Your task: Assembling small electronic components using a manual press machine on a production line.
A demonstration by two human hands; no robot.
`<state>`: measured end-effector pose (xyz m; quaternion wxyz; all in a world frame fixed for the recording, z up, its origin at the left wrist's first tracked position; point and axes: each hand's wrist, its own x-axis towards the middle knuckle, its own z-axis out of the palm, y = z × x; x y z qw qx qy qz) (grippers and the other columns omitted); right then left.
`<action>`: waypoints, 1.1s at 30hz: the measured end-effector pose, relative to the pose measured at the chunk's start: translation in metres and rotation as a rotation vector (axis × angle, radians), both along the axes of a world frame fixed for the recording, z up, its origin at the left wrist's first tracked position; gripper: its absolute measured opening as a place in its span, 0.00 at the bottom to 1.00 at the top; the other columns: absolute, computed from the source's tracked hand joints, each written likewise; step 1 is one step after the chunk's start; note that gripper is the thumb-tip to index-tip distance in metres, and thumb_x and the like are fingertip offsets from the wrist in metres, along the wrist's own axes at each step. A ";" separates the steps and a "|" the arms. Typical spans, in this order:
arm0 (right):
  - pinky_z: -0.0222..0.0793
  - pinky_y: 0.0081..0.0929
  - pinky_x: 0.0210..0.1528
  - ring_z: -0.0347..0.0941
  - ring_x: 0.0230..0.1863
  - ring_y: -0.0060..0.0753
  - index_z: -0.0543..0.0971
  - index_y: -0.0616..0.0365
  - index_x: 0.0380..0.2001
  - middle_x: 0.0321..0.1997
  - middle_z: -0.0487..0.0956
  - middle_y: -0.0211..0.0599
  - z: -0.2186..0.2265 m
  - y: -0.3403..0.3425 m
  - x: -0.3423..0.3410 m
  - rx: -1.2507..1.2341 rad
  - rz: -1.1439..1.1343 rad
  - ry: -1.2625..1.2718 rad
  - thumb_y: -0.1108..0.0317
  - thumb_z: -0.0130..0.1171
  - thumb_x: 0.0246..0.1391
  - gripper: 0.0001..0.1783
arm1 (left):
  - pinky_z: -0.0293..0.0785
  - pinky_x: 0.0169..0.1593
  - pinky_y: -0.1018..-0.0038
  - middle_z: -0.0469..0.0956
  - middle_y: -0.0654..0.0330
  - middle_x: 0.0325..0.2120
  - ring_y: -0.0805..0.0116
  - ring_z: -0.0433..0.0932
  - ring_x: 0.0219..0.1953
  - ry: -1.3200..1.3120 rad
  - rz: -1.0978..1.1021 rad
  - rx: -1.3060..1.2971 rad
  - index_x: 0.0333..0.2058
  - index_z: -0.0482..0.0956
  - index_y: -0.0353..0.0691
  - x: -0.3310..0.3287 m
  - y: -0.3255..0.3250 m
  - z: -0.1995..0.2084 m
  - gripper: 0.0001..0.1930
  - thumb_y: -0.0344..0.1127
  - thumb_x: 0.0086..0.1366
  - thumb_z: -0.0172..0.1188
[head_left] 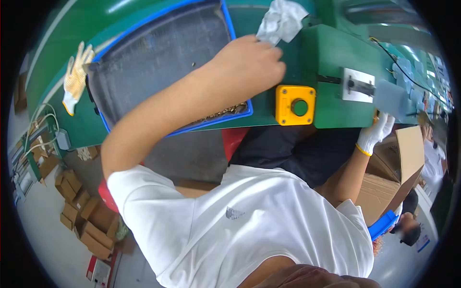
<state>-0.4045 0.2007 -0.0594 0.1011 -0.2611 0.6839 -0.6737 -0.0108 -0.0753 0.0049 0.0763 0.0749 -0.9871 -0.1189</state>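
My bare left hand (254,67) reaches over the near part of a blue-rimmed bin (158,57) to its right side. Its fingers are curled, and their grip is hidden. A crumpled white cloth or paper (282,20) touches this hand at its far side. Nearby, a yellow box with a green push button (299,106) stands beside a green machine housing (336,62). At the housing's right side is my right hand (377,134) in a white glove with a yellow cuff edge. Its fingers are bent and partly hidden below a translucent guard (391,98); what they hold cannot be made out.
Small brass-coloured parts (223,114) lie along the bin's near edge. A white dotted glove (75,79) lies left of the bin on the green table. An open cardboard box (391,173) stands below my right hand. Cardboard boxes (91,216) lie on the floor at left.
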 end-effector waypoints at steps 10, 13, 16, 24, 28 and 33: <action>0.69 0.28 0.67 0.76 0.59 0.29 0.81 0.66 0.54 0.61 0.81 0.41 0.024 -0.030 0.032 0.011 0.110 0.144 0.71 0.56 0.73 0.13 | 0.84 0.43 0.55 0.87 0.52 0.35 0.50 0.88 0.41 -0.254 0.190 0.168 0.37 0.89 0.42 -0.010 0.002 0.028 0.08 0.34 0.59 0.69; 0.68 0.29 0.69 0.75 0.61 0.30 0.81 0.66 0.54 0.62 0.80 0.42 0.023 -0.031 0.031 0.006 0.117 0.141 0.71 0.56 0.73 0.13 | 0.84 0.45 0.56 0.88 0.52 0.36 0.50 0.88 0.42 -0.522 0.204 0.048 0.38 0.89 0.43 -0.010 0.014 0.054 0.10 0.37 0.59 0.70; 0.66 0.30 0.71 0.75 0.63 0.33 0.81 0.67 0.55 0.63 0.80 0.44 0.023 -0.031 0.030 0.009 0.122 0.150 0.70 0.56 0.72 0.15 | 0.84 0.45 0.56 0.88 0.52 0.36 0.50 0.88 0.42 -0.631 0.226 0.014 0.38 0.89 0.43 -0.020 0.019 0.067 0.10 0.37 0.58 0.71; 0.66 0.32 0.72 0.75 0.64 0.35 0.82 0.65 0.54 0.63 0.80 0.45 0.019 -0.031 0.031 0.001 0.147 0.166 0.71 0.56 0.72 0.14 | 0.85 0.45 0.57 0.88 0.52 0.37 0.49 0.88 0.44 -0.706 0.211 -0.062 0.37 0.89 0.42 -0.021 0.029 0.055 0.09 0.32 0.56 0.70; 0.65 0.33 0.73 0.75 0.65 0.35 0.82 0.65 0.54 0.63 0.81 0.44 0.020 -0.028 0.030 -0.019 0.167 0.157 0.71 0.57 0.72 0.13 | 0.85 0.44 0.58 0.88 0.51 0.37 0.49 0.88 0.44 -0.706 0.188 -0.026 0.37 0.89 0.41 -0.024 0.030 0.055 0.09 0.30 0.56 0.69; 0.65 0.33 0.73 0.75 0.65 0.35 0.82 0.64 0.54 0.64 0.80 0.44 0.018 -0.028 0.027 -0.021 0.173 0.170 0.71 0.57 0.72 0.13 | 0.85 0.44 0.58 0.88 0.51 0.37 0.47 0.87 0.42 -0.706 0.184 0.011 0.37 0.89 0.41 -0.029 0.025 0.052 0.10 0.31 0.55 0.70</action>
